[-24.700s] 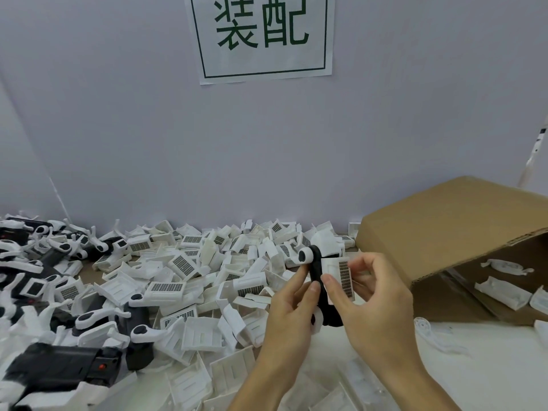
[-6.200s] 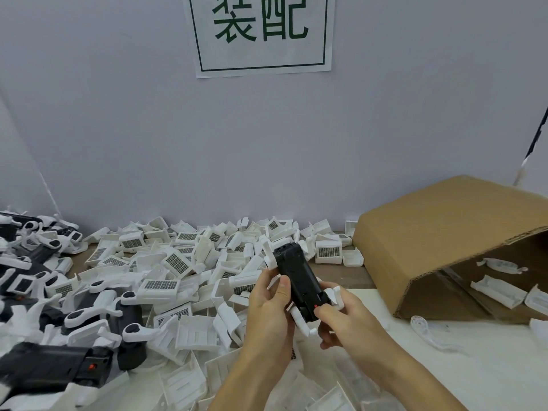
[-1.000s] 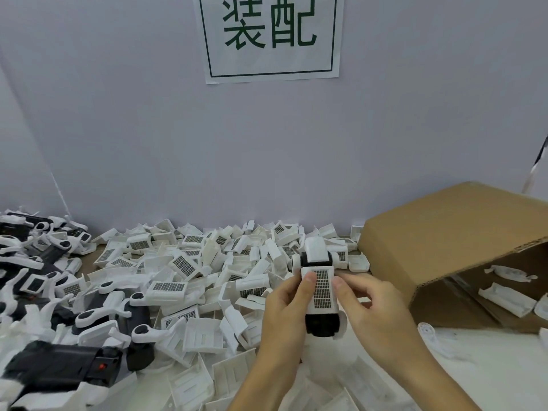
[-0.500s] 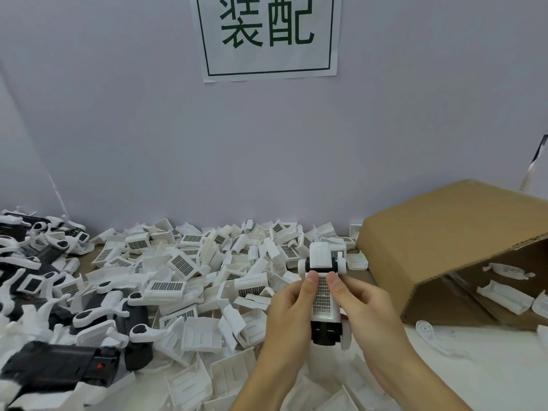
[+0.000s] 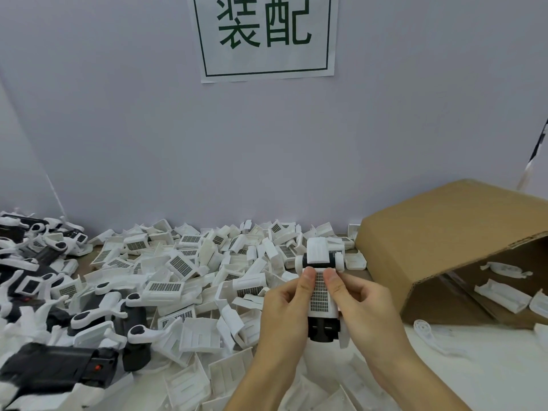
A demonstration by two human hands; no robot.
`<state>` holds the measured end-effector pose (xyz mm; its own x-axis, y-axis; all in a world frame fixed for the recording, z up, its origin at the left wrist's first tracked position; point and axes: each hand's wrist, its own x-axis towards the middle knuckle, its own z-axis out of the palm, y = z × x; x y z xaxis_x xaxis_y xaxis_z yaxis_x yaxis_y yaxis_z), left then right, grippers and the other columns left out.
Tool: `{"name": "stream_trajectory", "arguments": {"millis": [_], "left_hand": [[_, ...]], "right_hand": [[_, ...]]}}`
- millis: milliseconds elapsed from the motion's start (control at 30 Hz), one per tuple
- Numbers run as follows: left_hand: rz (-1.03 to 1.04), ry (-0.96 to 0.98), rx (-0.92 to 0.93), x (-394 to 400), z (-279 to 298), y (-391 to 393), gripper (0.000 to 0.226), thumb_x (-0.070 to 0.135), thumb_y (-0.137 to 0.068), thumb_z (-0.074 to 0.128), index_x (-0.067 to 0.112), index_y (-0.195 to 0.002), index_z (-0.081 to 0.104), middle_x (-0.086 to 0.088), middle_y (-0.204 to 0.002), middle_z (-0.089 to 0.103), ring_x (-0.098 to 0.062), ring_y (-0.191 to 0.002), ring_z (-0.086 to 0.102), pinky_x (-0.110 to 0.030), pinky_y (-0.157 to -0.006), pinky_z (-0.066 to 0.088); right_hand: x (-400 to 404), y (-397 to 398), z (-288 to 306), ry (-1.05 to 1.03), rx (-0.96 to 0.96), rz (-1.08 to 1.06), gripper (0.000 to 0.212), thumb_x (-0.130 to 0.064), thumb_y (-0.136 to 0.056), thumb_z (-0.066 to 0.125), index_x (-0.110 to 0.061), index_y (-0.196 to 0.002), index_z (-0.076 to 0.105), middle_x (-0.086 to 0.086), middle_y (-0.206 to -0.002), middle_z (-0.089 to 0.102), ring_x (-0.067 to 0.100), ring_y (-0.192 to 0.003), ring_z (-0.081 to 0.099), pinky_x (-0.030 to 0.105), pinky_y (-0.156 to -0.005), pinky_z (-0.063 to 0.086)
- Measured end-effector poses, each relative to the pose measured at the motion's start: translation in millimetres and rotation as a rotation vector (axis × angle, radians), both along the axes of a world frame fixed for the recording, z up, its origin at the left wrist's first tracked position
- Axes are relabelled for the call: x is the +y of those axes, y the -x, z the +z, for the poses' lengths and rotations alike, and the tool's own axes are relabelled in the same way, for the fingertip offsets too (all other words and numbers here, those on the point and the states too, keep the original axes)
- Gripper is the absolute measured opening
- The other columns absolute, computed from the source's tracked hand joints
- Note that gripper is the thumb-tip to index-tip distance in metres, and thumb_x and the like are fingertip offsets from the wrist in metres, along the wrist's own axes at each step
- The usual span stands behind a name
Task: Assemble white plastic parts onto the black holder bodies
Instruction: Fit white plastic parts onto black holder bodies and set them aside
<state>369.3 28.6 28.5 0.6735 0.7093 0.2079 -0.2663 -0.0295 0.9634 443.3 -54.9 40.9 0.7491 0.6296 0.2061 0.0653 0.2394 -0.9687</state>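
Since a moment ago my thumbs have slid up the face of the piece and now meet near its top edge, and I have lifted it a touch farther from me.

Behind everything stands the pale wall with its paper sign (image 5: 266,37) in green characters. To my right a cardboard box (image 5: 450,229) lies tipped on its side, a few white pieces loose inside it. Across the bench spreads the heap of white plastic parts (image 5: 178,268) — many with dark gridded faces — and at far left sits a pile of finished black-and-white holders (image 5: 44,292).

Between my hands is the black holder body (image 5: 322,329), its dark lower end showing below the white gridded plate (image 5: 320,295) I am seating on it; a white cap sits at its far end. My left hand (image 5: 284,310) curls round the left side and my right hand (image 5: 364,307) wraps the right, both gripping the body while the thumbs press the plate.

I judge the plate is nearly home. The risk is uneven thumb pressure — one edge could catch while the other stays proud, leaving it crooked, or a clip could snap if I force it. A slipping grip could also drop it into the loose parts below.
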Motion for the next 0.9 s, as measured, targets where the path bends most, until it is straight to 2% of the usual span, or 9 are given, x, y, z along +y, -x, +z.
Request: {"name": "stream_trajectory", "arguments": {"millis": [67,133,200,300,467,600,700,767,900], "left_hand": [[-0.016,0.047,0.004,2,-3,-2,0.053,0.060,-0.082,0.057,0.012,-0.083,0.079,-0.018,-0.084,0.076,-0.026,-0.074,0.072,-0.044,-0.071,0.058],[-0.016,0.116,-0.004,5,-5,-4,0.048,0.056,-0.081,0.061,0.013,-0.085,0.080,-0.018,-0.086,0.077,-0.025,-0.078,0.074,-0.042,-0.073,0.058],[-0.034,0.151,-0.013,8,-7,-4,0.037,0.045,-0.084,0.065,0.013,-0.090,0.080,-0.017,-0.093,0.077,-0.027,-0.087,0.075,-0.038,-0.077,0.060],[-0.029,0.097,-0.001,10,-8,-4,0.025,0.028,-0.096,0.061,0.011,-0.097,0.079,-0.015,-0.098,0.078,-0.027,-0.095,0.075,-0.038,-0.084,0.060],[0.022,-0.034,0.008,10,-6,0,0.027,0.016,-0.103,0.054,0.007,-0.095,0.078,-0.011,-0.087,0.078,-0.012,-0.077,0.075,-0.015,-0.060,0.054],[-0.017,-0.015,-0.044,10,-2,3,0.022,0.019,-0.100,0.058,0.013,-0.101,0.079,-0.009,-0.096,0.078,-0.017,-0.091,0.075,-0.016,-0.069,0.055],[-0.085,0.043,-0.070,10,-1,3,0.018,0.024,-0.090,0.073,0.019,-0.106,0.079,-0.012,-0.106,0.077,-0.026,-0.102,0.073,-0.036,-0.085,0.060],[-0.098,0.009,-0.046,10,-3,3,0.024,0.020,-0.086,0.074,0.021,-0.110,0.078,-0.007,-0.109,0.077,-0.021,-0.105,0.072,-0.031,-0.088,0.058],[-0.008,-0.109,0.053,9,-4,5,0.027,0.006,-0.095,0.067,0.029,-0.106,0.076,0.003,-0.099,0.079,-0.008,-0.094,0.073,-0.016,-0.077,0.055]], "right_hand": [[-1,-2,0,0.019,0.042,0.056,0.026,-0.035,-0.093,0.062,-0.016,-0.092,0.080,0.003,-0.088,0.079,0.014,-0.084,0.076,0.018,-0.066,0.057],[-3,-4,0,0.059,0.015,0.107,0.025,-0.034,-0.093,0.061,-0.017,-0.096,0.080,0.001,-0.091,0.079,0.011,-0.087,0.075,0.014,-0.068,0.054],[-5,-6,0,0.087,-0.033,0.121,0.022,-0.030,-0.096,0.060,-0.020,-0.099,0.080,-0.002,-0.092,0.079,0.008,-0.089,0.074,0.011,-0.069,0.051],[-6,-7,-2,0.093,-0.085,0.102,0.020,-0.028,-0.098,0.059,-0.024,-0.102,0.078,-0.007,-0.092,0.079,0.003,-0.090,0.073,0.009,-0.071,0.050],[-6,-5,-3,0.072,-0.186,0.081,0.019,-0.029,-0.095,0.061,-0.027,-0.101,0.078,-0.011,-0.092,0.079,0.000,-0.090,0.073,0.010,-0.070,0.051],[-4,-6,-4,0.036,-0.182,0.053,0.021,-0.031,-0.093,0.061,-0.026,-0.105,0.078,-0.014,-0.095,0.078,-0.002,-0.092,0.071,0.008,-0.073,0.050],[-2,-6,-6,0.027,-0.175,0.018,0.019,-0.029,-0.096,0.059,-0.030,-0.103,0.077,-0.014,-0.094,0.078,-0.002,-0.090,0.071,0.010,-0.071,0.051],[-2,-8,-6,0.018,-0.154,0.012,0.021,-0.025,-0.099,0.056,-0.031,-0.096,0.077,-0.013,-0.091,0.078,-0.001,-0.086,0.072,0.011,-0.066,0.052],[-4,-12,-8,0.063,-0.169,0.005,0.019,-0.024,-0.099,0.059,-0.030,-0.094,0.076,-0.011,-0.086,0.078,0.003,-0.081,0.073,0.011,-0.060,0.051]]}}
